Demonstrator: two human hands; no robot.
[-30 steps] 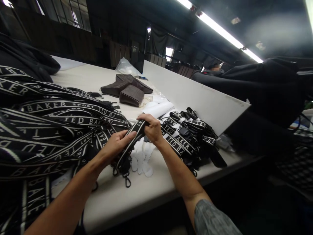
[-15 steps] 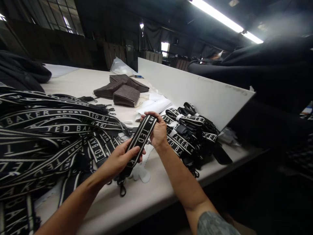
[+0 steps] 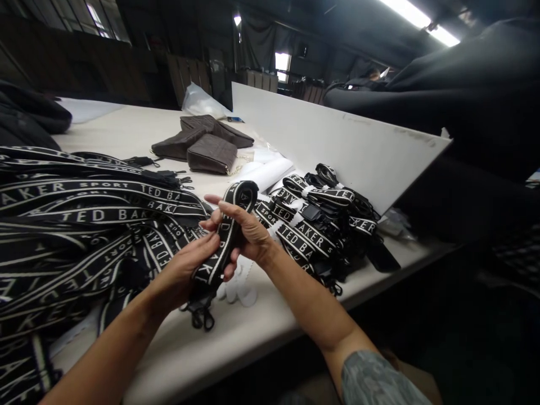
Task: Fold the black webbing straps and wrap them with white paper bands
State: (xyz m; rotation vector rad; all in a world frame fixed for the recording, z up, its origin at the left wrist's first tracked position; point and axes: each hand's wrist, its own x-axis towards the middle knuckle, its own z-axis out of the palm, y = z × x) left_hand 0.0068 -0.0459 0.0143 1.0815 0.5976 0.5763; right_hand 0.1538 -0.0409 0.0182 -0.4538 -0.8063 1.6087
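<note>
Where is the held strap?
Head view, centre: the held strap is in the left hand and right hand, between the loose straps and, rightward, the bundled straps.

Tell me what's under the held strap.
White pieces on the table show partly, just right of the strap's lower end. The strap, left hand and right hand cover the rest; whatever else lies there is hidden.

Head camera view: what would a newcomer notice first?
Probably the white-lettered folded strap in the left hand and right hand, near the centre. Next comes the heap of straps sprawling at left, then the white-banded bundles at right, in front of a white board.
</note>
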